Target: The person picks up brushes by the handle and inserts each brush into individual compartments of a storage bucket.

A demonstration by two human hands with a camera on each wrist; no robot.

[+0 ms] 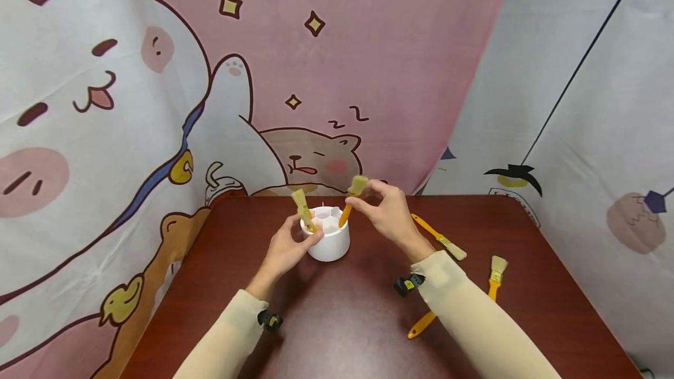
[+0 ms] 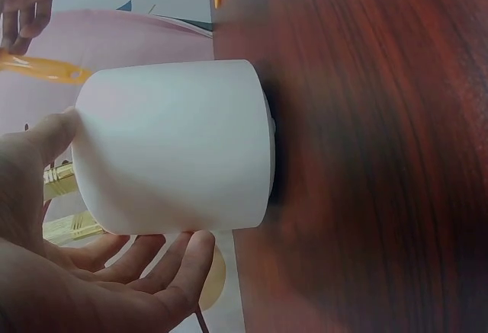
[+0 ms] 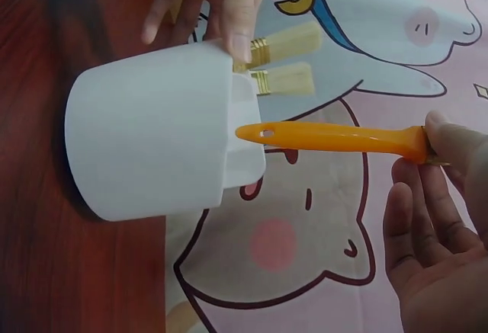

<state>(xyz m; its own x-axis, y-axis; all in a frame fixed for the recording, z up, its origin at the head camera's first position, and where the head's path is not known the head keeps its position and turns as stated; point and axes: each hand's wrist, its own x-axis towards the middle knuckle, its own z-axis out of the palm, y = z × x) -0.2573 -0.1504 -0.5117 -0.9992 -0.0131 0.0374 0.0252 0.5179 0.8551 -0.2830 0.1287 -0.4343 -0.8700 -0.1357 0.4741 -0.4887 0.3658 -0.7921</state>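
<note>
Right grip pinches orange-handled brush near its ferrule, handle end down at white cup's rim. Left grip clamped round the cup, thumb at rim. Cup upright on bench, divided inside; two brushes in it, bristles up, which compartment unclear. "Z" marks on backdrop. Cup near bench's far edge, bench running wide both sides. Right side: loose brush, second brush, orange handle poking from behind sleeve.

Cup far on the table, between left hand and right hand
Two brushes in its left side; loose brushes lie right, far and near.
</note>
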